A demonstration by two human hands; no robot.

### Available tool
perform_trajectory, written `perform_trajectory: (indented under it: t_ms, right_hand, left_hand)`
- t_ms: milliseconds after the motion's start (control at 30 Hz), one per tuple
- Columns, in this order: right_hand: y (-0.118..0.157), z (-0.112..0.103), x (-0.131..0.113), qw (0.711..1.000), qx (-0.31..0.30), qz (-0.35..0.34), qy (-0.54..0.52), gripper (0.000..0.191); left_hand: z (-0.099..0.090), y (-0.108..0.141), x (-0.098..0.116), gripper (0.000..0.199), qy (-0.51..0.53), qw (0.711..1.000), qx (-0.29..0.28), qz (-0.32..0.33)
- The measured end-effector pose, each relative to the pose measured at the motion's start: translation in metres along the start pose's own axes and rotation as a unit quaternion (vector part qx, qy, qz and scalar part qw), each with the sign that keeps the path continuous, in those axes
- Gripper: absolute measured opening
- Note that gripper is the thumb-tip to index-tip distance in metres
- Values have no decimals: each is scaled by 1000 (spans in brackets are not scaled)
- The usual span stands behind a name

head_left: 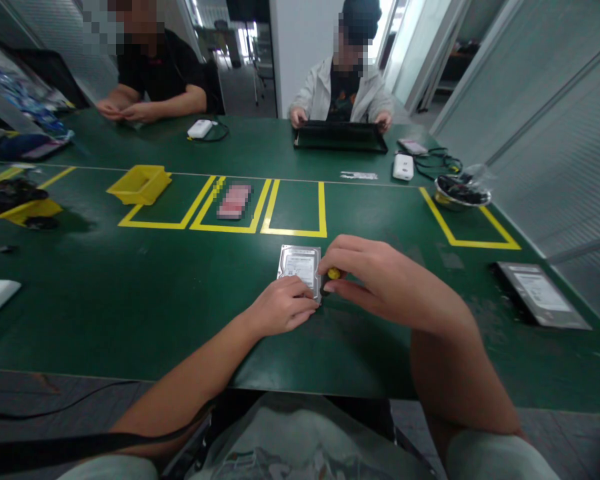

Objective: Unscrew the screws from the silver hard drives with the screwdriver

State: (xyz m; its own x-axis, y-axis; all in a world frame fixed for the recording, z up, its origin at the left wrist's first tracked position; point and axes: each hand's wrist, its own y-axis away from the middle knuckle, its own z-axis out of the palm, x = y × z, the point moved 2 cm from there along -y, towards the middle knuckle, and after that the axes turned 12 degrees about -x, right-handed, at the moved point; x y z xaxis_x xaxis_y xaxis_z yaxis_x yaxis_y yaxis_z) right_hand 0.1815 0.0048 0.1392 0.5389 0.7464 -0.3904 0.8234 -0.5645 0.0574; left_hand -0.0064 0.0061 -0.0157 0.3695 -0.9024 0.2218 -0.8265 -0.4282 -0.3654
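A silver hard drive point(300, 260) with a white label lies on the green table in front of me. My left hand point(284, 305) rests on its near edge, fingers bent over the lower part and holding it down. At the drive's right side, my right hand point(363, 273) grips a screwdriver point(334, 273); the yellow end of its handle shows between the fingers. A dark part of the tool points down toward the drive's near right corner. The tip is too small to make out.
Yellow tape outlines mark the green table point(180, 300). A yellow bin point(143, 185) stands back left, a larger drive point(540, 293) right, and a bowl of dark parts point(463, 190) back right. Two people sit opposite; one holds a black panel point(340, 137).
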Motion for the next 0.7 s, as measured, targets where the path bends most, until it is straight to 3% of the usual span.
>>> perform_trajectory:
  t_ms: [700]
  right_hand:
    - [5, -3, -3, 1000, -8, 6, -5, 14]
  left_hand:
    - [0, 1, 1, 14, -6, 1000, -14, -20]
